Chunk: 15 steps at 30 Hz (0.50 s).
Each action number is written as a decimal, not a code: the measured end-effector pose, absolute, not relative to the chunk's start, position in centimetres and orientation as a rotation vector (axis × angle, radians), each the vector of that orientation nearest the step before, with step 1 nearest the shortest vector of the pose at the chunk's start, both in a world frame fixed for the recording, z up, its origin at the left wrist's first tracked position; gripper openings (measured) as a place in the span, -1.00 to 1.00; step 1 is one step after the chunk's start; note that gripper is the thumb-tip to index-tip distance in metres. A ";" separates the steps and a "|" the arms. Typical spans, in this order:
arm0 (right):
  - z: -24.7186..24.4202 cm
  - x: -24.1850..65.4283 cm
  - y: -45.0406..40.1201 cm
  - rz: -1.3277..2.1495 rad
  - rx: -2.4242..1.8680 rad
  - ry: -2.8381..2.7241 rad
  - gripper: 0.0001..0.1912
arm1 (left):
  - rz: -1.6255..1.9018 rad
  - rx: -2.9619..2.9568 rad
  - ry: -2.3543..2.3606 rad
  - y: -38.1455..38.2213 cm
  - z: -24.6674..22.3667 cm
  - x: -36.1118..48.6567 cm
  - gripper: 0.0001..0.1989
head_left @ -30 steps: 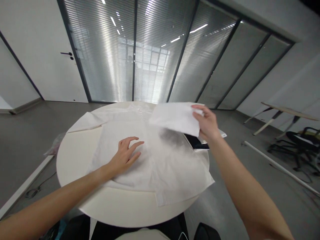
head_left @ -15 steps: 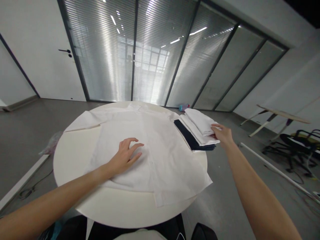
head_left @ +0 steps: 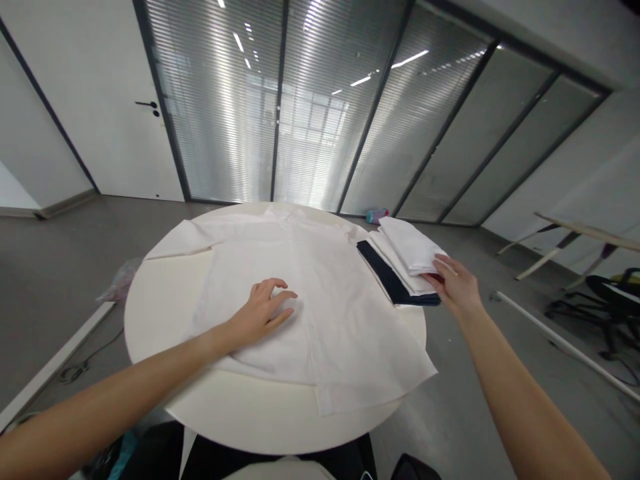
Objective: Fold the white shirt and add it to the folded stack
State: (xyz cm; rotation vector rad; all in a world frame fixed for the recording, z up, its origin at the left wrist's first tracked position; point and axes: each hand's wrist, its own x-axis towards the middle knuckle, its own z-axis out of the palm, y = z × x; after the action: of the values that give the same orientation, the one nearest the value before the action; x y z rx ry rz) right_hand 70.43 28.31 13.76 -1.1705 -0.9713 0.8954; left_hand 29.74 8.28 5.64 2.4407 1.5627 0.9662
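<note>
A white shirt (head_left: 340,313) lies spread over the round table, one sleeve reaching to the left and its lower right corner hanging past the edge. Over the shirt's left half is my left hand (head_left: 267,310), fingers apart and slightly curled, holding nothing. At the table's right edge sits a stack of folded clothes, with a dark blue piece (head_left: 383,273) under white ones. My right hand (head_left: 453,280) pinches the near right edge of the top folded white cloth (head_left: 410,243) between thumb and fingers.
The round white table (head_left: 240,427) has its rim close to my lap. On the floor beyond it lies a blue and pink object (head_left: 377,215). A black chair (head_left: 613,300) and a wooden-topped table (head_left: 590,230) stand at the right.
The view has turned slightly left, shifting everything to the right in the picture. My right fingers have closed further over the folded white cloth's edge. My left hand keeps about the same pose.
</note>
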 end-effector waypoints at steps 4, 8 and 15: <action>14.6 72.0 27.3 0.686 -1.615 -1.348 -0.60 | 0.839 2.485 1.548 8.3 5.5 29.7 -0.69; 15.6 72.6 25.8 0.193 -1.730 -1.707 -0.57 | 0.700 2.486 1.698 8.4 4.9 29.7 -0.57; 13.9 65.5 22.7 0.109 -1.252 -2.046 -0.58 | 0.416 2.385 1.828 8.2 5.2 29.6 -0.38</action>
State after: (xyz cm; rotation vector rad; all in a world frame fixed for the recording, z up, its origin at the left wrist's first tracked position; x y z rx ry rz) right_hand 65.54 22.69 13.88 -1.2522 -2.0462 0.1086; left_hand 29.65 8.21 5.19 2.3849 1.8281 0.4160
